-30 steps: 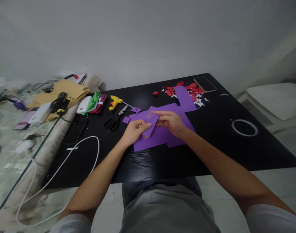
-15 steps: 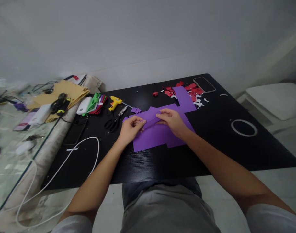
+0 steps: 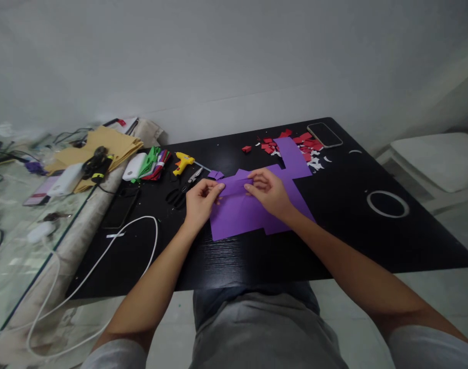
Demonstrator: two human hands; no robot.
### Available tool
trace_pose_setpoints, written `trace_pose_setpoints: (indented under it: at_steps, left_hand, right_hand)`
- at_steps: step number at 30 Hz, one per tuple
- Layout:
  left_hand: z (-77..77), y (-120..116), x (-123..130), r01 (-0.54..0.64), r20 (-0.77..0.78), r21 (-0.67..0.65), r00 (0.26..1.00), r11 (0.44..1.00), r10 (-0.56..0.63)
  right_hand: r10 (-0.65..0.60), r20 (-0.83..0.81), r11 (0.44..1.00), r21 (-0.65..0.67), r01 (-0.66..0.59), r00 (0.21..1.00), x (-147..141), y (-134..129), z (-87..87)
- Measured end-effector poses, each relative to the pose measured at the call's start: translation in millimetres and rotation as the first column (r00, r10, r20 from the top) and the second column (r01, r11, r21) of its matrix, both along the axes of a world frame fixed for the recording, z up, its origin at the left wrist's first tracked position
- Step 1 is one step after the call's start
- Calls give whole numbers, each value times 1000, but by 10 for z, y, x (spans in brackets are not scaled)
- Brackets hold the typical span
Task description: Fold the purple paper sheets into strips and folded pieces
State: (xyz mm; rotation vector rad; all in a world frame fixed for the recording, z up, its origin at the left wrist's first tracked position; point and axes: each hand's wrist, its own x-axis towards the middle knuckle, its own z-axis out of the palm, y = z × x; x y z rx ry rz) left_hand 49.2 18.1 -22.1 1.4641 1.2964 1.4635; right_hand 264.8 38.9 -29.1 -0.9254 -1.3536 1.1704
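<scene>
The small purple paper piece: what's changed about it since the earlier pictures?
The small purple paper piece, slanted steeply a second ago, now runs nearly level between the left grip and right grip. The left grip has shifted slightly left. Neither let go. The larger purple sheet beneath, scissors and yellow glue gun stayed put.

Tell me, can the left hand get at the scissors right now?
Probably yes: the scissors lie close beside the left hand, with nothing seen on top, but it would likely have to release the purple strip first.
</scene>
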Motion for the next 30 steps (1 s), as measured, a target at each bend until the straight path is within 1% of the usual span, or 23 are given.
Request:
trace_pose_setpoints:
  at_steps: [4, 6, 8, 10, 13, 15, 19, 22, 25, 30]
  left_hand:
    - [8, -9, -4, -16, -56, 56, 998, 998, 19]
    - [15, -15, -10, -15, -92, 84, 996, 996, 23]
    - [26, -22, -14, -18, -125, 108, 992, 994, 32]
    - [41, -28, -12, -17, -144, 118, 989, 993, 34]
    - [68, -32, -2, -9, -152, 109, 988, 994, 26]
    - [80, -30, 4, -18, -148, 105, 988, 994, 33]
    - [74, -23, -4, -40, -129, 98, 990, 994, 52]
    - [61, -24, -15, -39, -112, 100, 992, 994, 50]
    - [64, -36, -12, -38, -99, 110, 994, 993, 49]
    - [88, -61, 7, -59, -112, 129, 991, 990, 74]
  right_hand:
    - [-46, 104, 994, 100, 36, 994, 0, 6, -39]
    - [-43, 116, 994, 106, 30, 992, 8, 12, -41]
    - [-21, 112, 998, 62, 14, 994, 23, 18, -25]
    - [-1, 84, 1000, -9, 2, 996, 38, 23, 3]
    - [17, -9, 993, -115, -18, 1000, 50, 26, 46]
    - [26, -57, 986, -160, -35, 998, 47, 23, 64]
    - [24, -91, 982, -184, -40, 996, 35, 1, 93]
    - [0, -109, 980, -196, -22, 994, 35, -18, 124]
    - [8, -113, 976, -217, -32, 994, 40, -23, 148]
    - [8, -167, 954, -293, -57, 986, 45, -13, 143]
